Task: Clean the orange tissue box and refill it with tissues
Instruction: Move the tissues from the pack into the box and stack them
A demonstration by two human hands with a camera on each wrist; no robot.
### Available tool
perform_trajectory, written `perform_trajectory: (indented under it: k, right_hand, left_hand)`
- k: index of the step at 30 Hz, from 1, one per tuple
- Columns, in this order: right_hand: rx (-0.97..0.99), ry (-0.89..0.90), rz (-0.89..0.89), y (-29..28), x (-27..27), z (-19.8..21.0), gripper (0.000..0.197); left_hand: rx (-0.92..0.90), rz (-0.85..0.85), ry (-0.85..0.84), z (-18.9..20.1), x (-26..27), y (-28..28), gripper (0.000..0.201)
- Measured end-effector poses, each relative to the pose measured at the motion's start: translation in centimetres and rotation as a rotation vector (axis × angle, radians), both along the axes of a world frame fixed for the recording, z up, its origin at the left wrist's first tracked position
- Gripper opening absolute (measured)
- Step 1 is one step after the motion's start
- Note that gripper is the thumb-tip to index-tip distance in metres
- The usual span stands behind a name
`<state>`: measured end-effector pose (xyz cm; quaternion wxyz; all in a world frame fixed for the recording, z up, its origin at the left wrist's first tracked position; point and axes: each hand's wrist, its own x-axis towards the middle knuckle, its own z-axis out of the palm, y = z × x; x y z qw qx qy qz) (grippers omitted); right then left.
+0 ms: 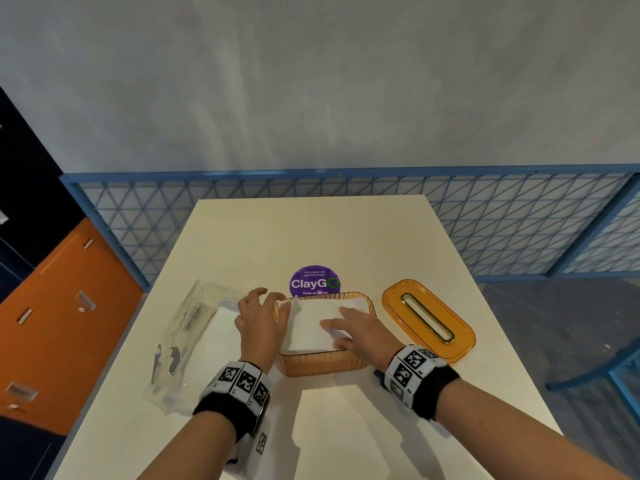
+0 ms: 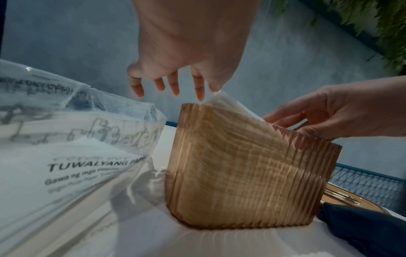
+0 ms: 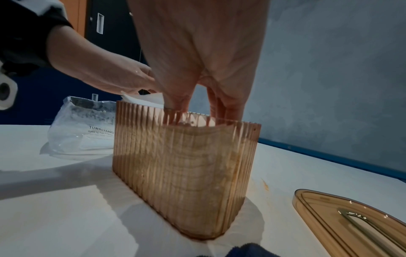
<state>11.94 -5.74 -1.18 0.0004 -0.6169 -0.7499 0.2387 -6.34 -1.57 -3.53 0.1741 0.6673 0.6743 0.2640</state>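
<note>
**Tissues going into open box, centre of frame**

One table (image 1: pixel 346 230). One clear plastic tissue bag (image 1: pixel 194 327), left of centre. One ribbed orange tissue box (image 1: pixel 322 363), centre, open, one white tissue stack (image 1: pixel 311 323) inside. One orange slotted lid (image 1: pixel 427 318) lying right of the box. One purple sticker (image 1: pixel 314 280) behind the box. Right hand (image 1: pixel 360 332): fingers straight, close together, pressing the stack's top. Left hand (image 1: pixel 261 318): fingers spread and relaxed, over the box's left rim, thumb touching the stack's raised edge.

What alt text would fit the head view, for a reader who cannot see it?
Two hands press white tissues into an open orange tissue box on a white table. Its slotted lid lies to the right, a clear plastic tissue bag to the left.
</note>
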Motion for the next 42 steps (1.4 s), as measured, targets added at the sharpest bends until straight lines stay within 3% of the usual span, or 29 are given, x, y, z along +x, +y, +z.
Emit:
perform_trajectory:
  k: [3,6,10,12,14,23,27,33,37,40,42]
  right_hand:
    - [-0.001,-0.013,0.007,0.1,0.0,0.0,0.044]
    - [0.003,-0.019,0.002,0.3,0.0,-0.1,0.044]
    - [0.002,-0.05,0.009,0.4,-0.2,-0.3,0.043]
    - [-0.002,-0.053,0.026,0.5,0.0,-0.3,0.044]
    - [-0.023,-0.05,0.05,0.7,0.5,-0.1,0.046]
    - [-0.018,-0.096,0.124,1.0,1.5,0.5,0.06]
    - [-0.013,-0.104,0.13,0.9,1.6,1.0,0.058]
    - [-0.015,-0.107,0.145,1.2,1.5,1.9,0.049]
    - [0.156,-0.064,0.085,1.7,1.6,2.5,0.033]
    - [0.322,-0.084,0.026,2.3,1.3,2.6,0.053]
    - [0.282,-0.139,0.028,2.7,0.9,2.7,0.066]
  left_hand:
    - [-0.042,-0.067,0.076,-0.2,-0.2,-0.2,0.037]
    - [-0.016,-0.164,0.204,-0.1,-0.4,0.1,0.026]
    - [-0.159,-0.327,0.086,1.4,-0.8,0.3,0.013]
    - [-0.3,-0.436,0.134,2.1,-1.3,0.1,0.038]
    - [-0.371,-0.525,0.296,2.6,-1.8,0.2,0.06]
    - [-0.338,-0.626,0.678,1.7,-0.7,1.4,0.076]
    - [-0.403,-0.553,0.545,2.5,-0.3,1.7,0.077]
    - [-0.107,-0.446,0.354,3.2,0.7,1.5,0.026]
    - [-0.061,-0.488,0.163,2.6,0.2,0.8,0.017]
    - [-0.022,-0.511,0.125,2.3,-0.5,0.4,0.015]
    - [-0.008,-0.529,0.106,2.3,-0.9,0.1,0.014]
